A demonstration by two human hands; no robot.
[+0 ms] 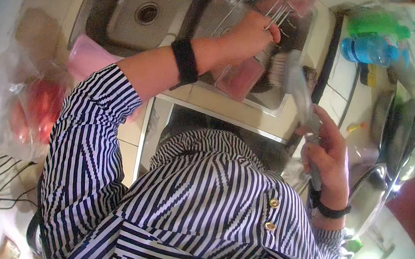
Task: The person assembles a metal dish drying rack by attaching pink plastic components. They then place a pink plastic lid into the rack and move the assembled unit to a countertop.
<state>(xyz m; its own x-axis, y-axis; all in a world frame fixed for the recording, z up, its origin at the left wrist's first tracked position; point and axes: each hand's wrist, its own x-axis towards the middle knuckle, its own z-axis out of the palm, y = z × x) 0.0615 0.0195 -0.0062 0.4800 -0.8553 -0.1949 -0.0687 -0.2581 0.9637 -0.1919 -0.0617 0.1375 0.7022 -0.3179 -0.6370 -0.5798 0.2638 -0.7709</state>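
Note:
My left hand (255, 32) reaches over the right sink basin, its fingers closed round a metal wire rack (279, 14). Flat pink translucent pieces (241, 78) show at the rack's far and near ends; how they join it is hidden behind my hand. In my right hand (328, 153), at the right of the sink's front edge, is a scrub brush with a long grey handle (302, 93). Its pale bristles (278, 69) face left toward the rack, close to the near pink piece. The brush head is a little blurred.
A steel double sink (191, 10) spans the far side, with a drain in its left basin. A pink plastic container (92, 56) stands at its front left. Blue (368, 50) and green bottles (383, 27) and several pans (412, 132) stand at right. Cables (1, 182) hang lower left.

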